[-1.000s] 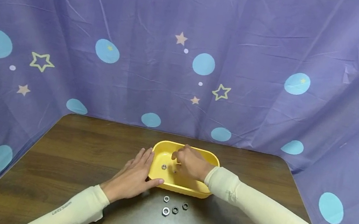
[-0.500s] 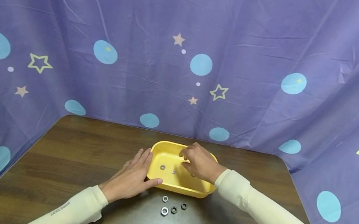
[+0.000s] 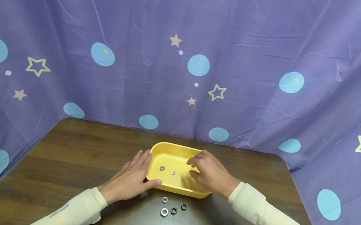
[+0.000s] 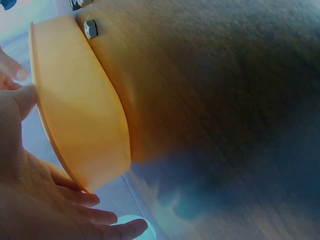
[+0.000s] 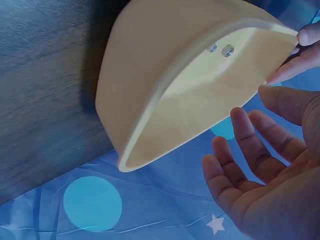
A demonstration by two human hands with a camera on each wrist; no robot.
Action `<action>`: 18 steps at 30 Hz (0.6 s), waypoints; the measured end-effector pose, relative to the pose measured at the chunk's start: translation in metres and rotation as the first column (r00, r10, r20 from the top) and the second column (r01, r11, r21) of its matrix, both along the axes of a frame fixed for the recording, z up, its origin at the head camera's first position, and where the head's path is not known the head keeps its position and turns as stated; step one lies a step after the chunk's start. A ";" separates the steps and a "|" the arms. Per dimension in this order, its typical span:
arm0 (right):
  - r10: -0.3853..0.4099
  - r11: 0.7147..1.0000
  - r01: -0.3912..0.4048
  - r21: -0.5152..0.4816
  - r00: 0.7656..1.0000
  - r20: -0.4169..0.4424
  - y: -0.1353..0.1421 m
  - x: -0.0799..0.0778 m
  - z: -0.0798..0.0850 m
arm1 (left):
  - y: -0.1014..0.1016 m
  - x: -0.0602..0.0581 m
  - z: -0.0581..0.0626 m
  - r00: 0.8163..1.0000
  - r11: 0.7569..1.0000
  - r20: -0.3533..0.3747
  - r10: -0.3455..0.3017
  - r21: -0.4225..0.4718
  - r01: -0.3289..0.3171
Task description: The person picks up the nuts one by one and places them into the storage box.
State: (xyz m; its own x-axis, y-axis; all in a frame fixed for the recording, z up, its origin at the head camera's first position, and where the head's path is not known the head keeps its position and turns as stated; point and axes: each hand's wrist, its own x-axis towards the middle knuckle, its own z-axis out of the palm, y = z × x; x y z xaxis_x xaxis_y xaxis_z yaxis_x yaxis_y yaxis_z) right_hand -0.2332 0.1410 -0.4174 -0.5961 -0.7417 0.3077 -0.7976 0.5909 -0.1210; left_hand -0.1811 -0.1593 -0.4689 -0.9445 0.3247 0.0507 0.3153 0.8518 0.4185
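A yellow plastic tray (image 3: 155, 182) stands toward the back of the table, with two small metal nuts inside: a larger nut (image 3: 162, 168) and a smaller one (image 3: 173, 173). My left hand (image 3: 130, 180) rests against its left end, fingers fairly straight along the outside and thumb at the front rim. Over the tray's right part hovers my right hand (image 3: 214, 173); in the right wrist view its fingers are loosely bent and hold nothing. In front of the tray lie several nuts, among them a silver nut (image 3: 164, 212) and a dark nut (image 3: 184, 206).
The dark wooden table (image 3: 89, 149) has rounded back corners. A purple curtain (image 3: 137, 74) with stars and blue spots encloses it at the back and both sides.
My right hand has moved right across the tray, uncovering the smaller nut inside. The left hand keeps its place at the tray's left end. The nuts on the table look unmoved.
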 end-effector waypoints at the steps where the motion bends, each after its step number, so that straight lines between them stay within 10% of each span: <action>1: -0.006 1.000 0.006 -0.002 1.000 -0.001 0.002 0.002 0.001 | 0.000 0.000 0.000 1.000 1.000 0.000 -0.001 0.002 0.001; 18: -0.080 0.996 0.080 -0.037 0.997 -0.011 0.033 0.025 0.005 | 0.000 0.000 0.000 1.000 1.000 -0.018 -0.009 -0.007 0.009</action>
